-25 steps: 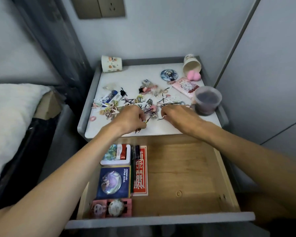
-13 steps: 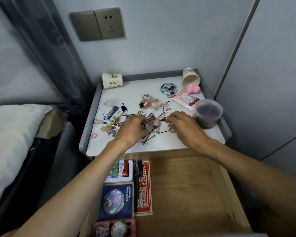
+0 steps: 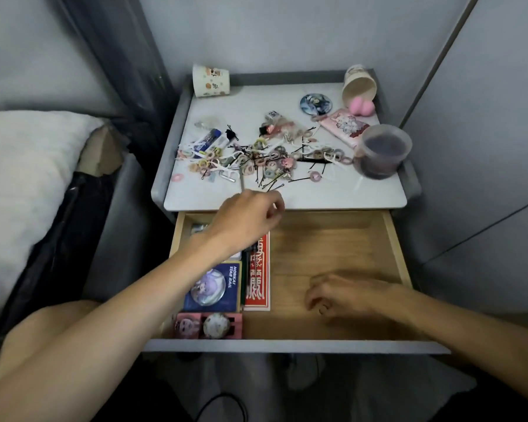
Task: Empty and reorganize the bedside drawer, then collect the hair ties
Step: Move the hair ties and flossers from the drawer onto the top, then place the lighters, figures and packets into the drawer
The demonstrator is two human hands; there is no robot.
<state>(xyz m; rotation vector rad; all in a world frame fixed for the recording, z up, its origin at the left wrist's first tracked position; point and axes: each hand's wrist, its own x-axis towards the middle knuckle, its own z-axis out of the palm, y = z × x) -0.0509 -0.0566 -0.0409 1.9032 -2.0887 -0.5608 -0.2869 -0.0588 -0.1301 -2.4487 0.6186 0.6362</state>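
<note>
Wooden drawer [image 3: 333,239] is lined at left with badge cards [image 3: 211,287]; hair ties [image 3: 265,161] are strewn on the desk [image 3: 333,193]. Left hand [image 3: 250,214] and right hand [image 3: 348,295] are curled; grasp cannot be told.

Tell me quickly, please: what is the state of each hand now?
Left hand: fingers curled; whether it holds something cannot be told.
Right hand: loosely curled in the drawer, blurred; cannot be told.

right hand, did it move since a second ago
Yes. The right hand came off the tabletop clutter, back toward the person, and is now over the drawer floor.
</note>
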